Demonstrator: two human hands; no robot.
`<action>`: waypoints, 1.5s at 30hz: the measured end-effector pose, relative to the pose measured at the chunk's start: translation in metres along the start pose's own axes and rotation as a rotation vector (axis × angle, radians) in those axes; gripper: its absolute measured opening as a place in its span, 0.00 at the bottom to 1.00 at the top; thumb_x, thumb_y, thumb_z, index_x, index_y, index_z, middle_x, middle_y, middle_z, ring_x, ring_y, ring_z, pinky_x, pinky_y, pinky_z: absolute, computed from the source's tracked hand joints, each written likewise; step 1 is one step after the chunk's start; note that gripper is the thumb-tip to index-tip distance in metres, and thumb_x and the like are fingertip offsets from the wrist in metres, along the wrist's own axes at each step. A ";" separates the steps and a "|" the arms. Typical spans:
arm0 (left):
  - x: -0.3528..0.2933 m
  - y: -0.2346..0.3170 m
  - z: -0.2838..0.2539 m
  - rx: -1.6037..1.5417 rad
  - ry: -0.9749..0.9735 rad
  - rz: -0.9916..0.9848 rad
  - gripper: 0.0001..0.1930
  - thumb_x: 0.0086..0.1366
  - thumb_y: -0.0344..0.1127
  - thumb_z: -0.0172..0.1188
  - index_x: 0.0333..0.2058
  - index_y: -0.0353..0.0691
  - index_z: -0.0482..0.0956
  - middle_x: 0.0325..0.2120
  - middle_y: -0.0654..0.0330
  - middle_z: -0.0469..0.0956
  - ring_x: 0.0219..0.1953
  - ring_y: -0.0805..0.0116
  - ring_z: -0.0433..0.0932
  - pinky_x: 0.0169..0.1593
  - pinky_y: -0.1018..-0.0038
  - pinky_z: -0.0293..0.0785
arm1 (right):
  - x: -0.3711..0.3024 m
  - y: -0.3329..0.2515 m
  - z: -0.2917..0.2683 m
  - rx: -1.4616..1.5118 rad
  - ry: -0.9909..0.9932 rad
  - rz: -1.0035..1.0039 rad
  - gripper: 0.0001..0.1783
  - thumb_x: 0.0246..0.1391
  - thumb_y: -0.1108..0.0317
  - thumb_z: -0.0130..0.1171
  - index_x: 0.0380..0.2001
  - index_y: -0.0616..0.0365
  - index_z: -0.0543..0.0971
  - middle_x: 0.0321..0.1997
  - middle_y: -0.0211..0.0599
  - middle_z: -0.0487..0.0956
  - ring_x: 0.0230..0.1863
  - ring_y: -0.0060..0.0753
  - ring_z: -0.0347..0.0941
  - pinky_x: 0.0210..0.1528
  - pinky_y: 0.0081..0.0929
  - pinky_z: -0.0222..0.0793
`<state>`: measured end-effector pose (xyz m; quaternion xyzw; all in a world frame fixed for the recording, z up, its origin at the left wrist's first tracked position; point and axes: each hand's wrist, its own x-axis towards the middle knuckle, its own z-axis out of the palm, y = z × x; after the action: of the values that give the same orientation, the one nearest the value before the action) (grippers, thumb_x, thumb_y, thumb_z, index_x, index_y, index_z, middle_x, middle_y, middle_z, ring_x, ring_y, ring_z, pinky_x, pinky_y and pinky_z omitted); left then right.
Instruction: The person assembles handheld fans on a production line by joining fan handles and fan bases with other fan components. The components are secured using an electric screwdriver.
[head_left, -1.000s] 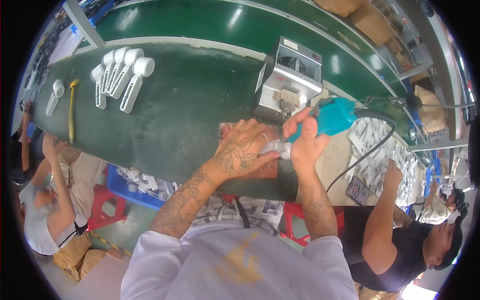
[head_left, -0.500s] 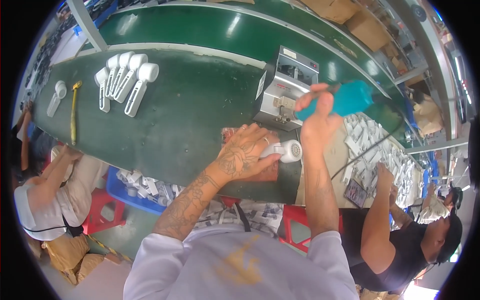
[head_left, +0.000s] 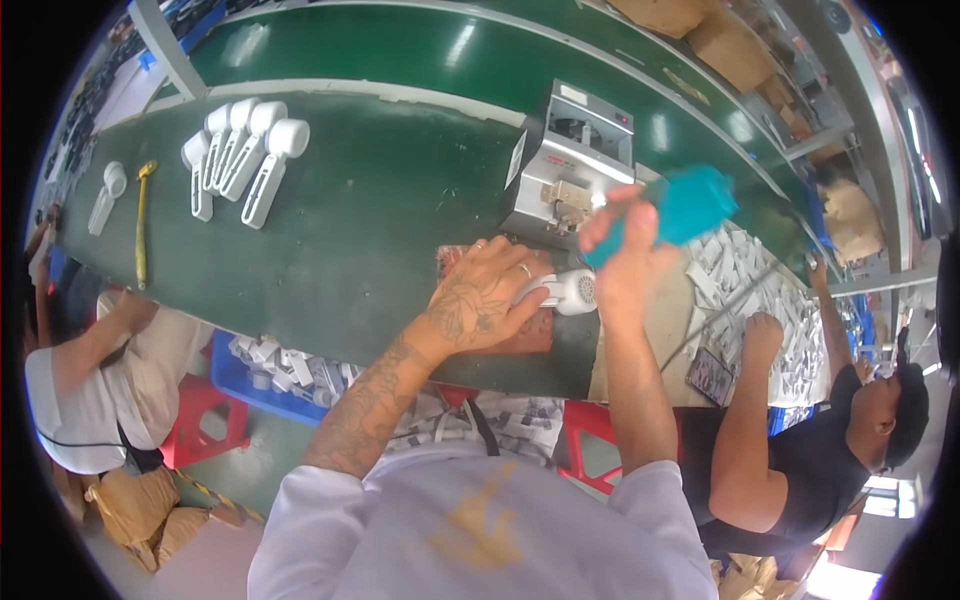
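My left hand (head_left: 485, 300) presses a white handheld device with a round, slotted head (head_left: 573, 291) onto a reddish mat (head_left: 530, 338); its fingers cover most of the handle. In my right hand (head_left: 632, 245) is a teal electric screwdriver (head_left: 695, 205), blurred by motion and tilted, with a dark cable trailing from it. The tool's tip is hard to make out, close to the front of a grey screw feeder (head_left: 575, 165) just beyond my hands.
Several white devices (head_left: 262, 165) lie fanned out at the left, near a yellow-handled hammer (head_left: 142, 225). A blue bin (head_left: 240, 375) of white parts stands below the table edge. White parts (head_left: 745, 270) and a phone (head_left: 709, 377) lie at right. Co-workers sit on both sides.
My right hand and the screwdriver have shifted slightly left and down, toward the feeder's front. The left hand still holds the device on the mat. The right-hand co-worker's arm now reaches farther out.
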<state>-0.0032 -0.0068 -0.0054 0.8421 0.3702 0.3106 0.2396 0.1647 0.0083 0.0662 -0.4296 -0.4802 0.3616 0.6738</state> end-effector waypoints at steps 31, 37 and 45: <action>0.004 0.007 0.002 0.081 0.004 0.073 0.18 0.65 0.44 0.64 0.49 0.39 0.80 0.51 0.58 0.77 0.52 0.51 0.75 0.55 0.51 0.71 | -0.040 0.007 -0.023 -0.046 -0.053 -0.008 0.25 0.68 0.46 0.55 0.40 0.63 0.72 0.21 0.34 0.71 0.23 0.30 0.70 0.27 0.28 0.68; -0.017 0.036 0.004 0.279 0.043 0.150 0.20 0.59 0.40 0.70 0.50 0.43 0.80 0.42 0.59 0.79 0.45 0.53 0.77 0.49 0.59 0.74 | 0.008 -0.026 -0.041 0.200 0.319 -0.221 0.26 0.71 0.47 0.50 0.42 0.64 0.74 0.19 0.35 0.70 0.22 0.32 0.70 0.26 0.31 0.67; -0.012 0.036 0.010 0.074 0.050 0.061 0.19 0.60 0.37 0.70 0.49 0.41 0.83 0.38 0.57 0.79 0.40 0.55 0.75 0.47 0.63 0.74 | 0.040 0.043 -0.069 -0.127 0.318 -0.243 0.17 0.68 0.57 0.59 0.39 0.64 0.78 0.22 0.31 0.76 0.24 0.21 0.71 0.27 0.21 0.64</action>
<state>0.0141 -0.0398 0.0065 0.8533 0.3613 0.3247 0.1894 0.2389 0.0442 0.0282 -0.4618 -0.4379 0.1744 0.7514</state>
